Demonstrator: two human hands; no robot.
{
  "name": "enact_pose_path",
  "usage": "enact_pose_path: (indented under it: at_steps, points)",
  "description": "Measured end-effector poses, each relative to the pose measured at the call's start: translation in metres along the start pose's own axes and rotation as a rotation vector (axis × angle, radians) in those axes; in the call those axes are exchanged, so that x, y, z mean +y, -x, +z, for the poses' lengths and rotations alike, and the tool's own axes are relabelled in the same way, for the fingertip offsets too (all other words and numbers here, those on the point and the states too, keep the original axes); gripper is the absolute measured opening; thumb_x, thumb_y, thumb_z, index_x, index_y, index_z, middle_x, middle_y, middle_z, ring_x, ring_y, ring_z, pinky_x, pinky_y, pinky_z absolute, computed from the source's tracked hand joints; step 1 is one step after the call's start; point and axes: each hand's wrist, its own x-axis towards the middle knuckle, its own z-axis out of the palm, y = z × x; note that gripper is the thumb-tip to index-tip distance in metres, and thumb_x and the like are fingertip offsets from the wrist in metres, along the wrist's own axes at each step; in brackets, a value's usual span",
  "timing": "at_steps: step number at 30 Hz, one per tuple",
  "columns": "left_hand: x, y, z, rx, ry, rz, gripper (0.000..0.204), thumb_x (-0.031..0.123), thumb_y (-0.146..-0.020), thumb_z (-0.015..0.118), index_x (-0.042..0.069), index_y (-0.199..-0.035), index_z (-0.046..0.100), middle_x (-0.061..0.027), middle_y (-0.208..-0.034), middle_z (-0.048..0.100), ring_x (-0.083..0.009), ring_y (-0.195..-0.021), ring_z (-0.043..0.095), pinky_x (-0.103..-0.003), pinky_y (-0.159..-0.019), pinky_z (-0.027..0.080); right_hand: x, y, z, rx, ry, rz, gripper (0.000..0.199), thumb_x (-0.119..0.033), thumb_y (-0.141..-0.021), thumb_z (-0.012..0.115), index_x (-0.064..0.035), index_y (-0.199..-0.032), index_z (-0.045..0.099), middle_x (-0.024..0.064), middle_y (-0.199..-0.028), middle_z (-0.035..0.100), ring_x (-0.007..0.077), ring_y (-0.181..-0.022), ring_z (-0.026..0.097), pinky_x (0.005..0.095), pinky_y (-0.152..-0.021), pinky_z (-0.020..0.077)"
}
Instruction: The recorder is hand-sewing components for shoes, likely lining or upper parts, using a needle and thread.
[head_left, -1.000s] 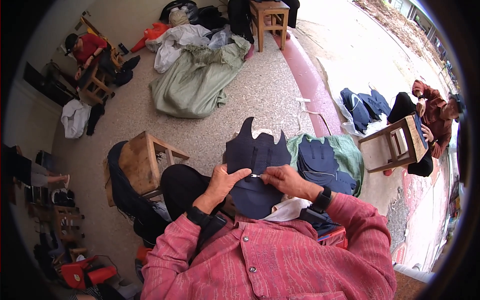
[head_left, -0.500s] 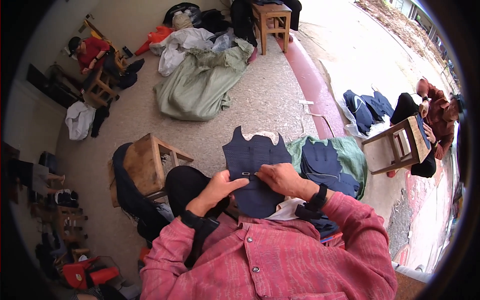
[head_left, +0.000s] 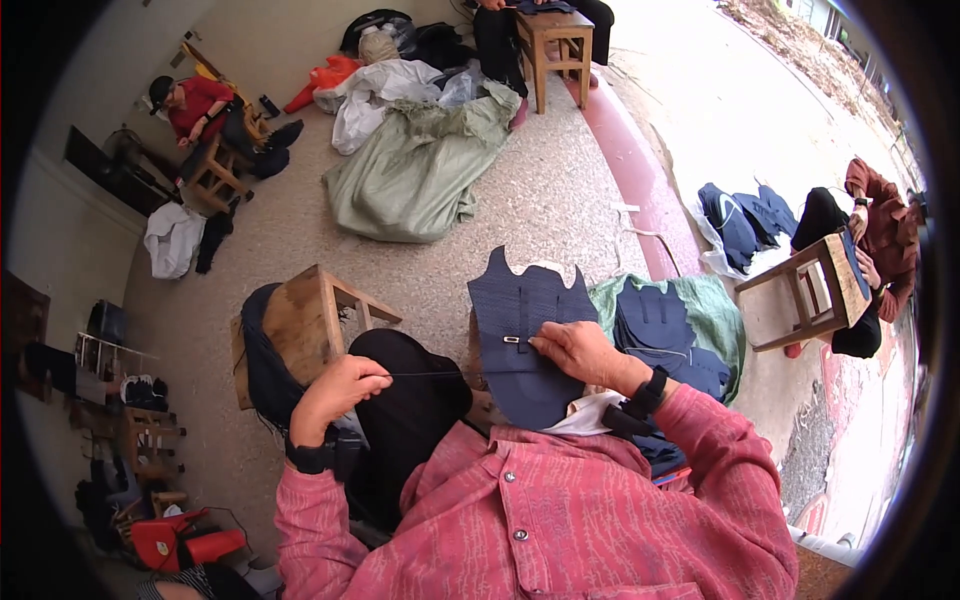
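Note:
A navy textured fabric piece [head_left: 520,290], with two pointed horns at the top and a rounded lower end, lies over my lap. On its middle sits a small pale rectangular buckle-like piece [head_left: 511,340]. My right hand [head_left: 580,352] is closed in a pinch on the fabric just right of that piece. Out to the left, above my dark-clothed knee [head_left: 405,380], my left hand [head_left: 342,392] pinches a dark thread [head_left: 432,374]. The thread runs taut from its fingertips to the fabric. Whether a needle is in either hand is too small to tell.
A wooden stool [head_left: 292,318] draped with dark strands [head_left: 262,345] stands at my left. More navy pieces [head_left: 650,325] lie on a green sack [head_left: 720,310] to my right. Farther off are a large green sack [head_left: 400,190] and people seated by stools.
My left hand has left the fabric and swung left, drawing the thread out straight. My right hand stays at the fabric beside the buckle-like piece. The view has shifted slightly.

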Motion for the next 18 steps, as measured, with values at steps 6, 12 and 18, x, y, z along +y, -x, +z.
enact_pose_path:
  at_steps: [6,12,18]
  points:
    - [0.026,-0.002,0.013,0.437,-0.291,0.4,0.018,0.018,-0.085,0.069,0.002,-0.093,0.072,-0.0124,-0.073,0.057,-0.025,-0.069,0.058,-0.033,-0.065,0.045,-0.007,-0.002,0.002,0.013,0.05,0.014,0.026,-0.031,-0.094,0.054,-0.007,-0.086,0.059,0.0183,-0.068,0.06,0.0399,-0.067,0.061,0.0478,-0.058,0.0463]
    - [0.072,-0.05,0.072,-0.071,0.561,0.413,0.018,0.015,-0.092,0.065,0.003,-0.104,0.073,0.0031,-0.084,0.053,-0.0047,-0.069,0.05,-0.019,-0.06,0.038,-0.012,-0.008,0.002,-0.036,0.081,0.025,0.026,-0.031,-0.094,0.055,-0.0071,-0.084,0.059,0.0182,-0.067,0.06,0.04,-0.066,0.061,0.0485,-0.057,0.0462]
    - [0.065,-0.088,0.098,0.097,0.433,0.479,0.018,0.012,-0.091,0.066,0.004,-0.105,0.073,0.002,-0.082,0.057,-0.0054,-0.069,0.052,-0.019,-0.061,0.043,-0.01,-0.009,0.0,-0.04,0.078,0.023,0.027,-0.032,-0.094,0.054,-0.0075,-0.085,0.059,0.0184,-0.066,0.06,0.0401,-0.066,0.061,0.0489,-0.057,0.0461]
